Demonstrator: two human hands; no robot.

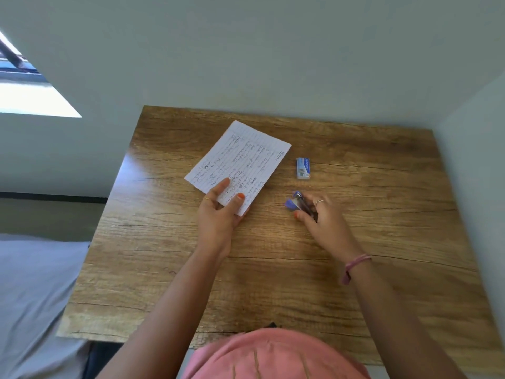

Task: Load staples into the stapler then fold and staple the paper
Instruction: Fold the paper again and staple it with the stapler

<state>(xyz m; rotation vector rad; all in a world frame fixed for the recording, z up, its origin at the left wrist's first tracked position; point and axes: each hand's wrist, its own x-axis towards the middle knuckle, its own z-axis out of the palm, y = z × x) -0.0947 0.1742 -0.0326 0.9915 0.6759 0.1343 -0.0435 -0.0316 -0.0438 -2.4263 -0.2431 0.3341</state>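
A lined sheet of paper (pixel 240 162) with handwriting lies slanted on the wooden table (pixel 369 269). My left hand (pixel 221 212) holds the paper's near corner, thumb on top and fingers along its edge. To the right, a small blue stapler (pixel 295 202) lies on the table. My right hand (pixel 322 217) grips the stapler's rear part, leaving its blue front end showing. A small blue and white staple box (pixel 302 168) sits just beyond the stapler, right of the paper.
The table stands against a pale wall at the back and right. A bed with grey sheets (pixel 35 296) runs along the table's left side. A window (pixel 24 86) shows at upper left.
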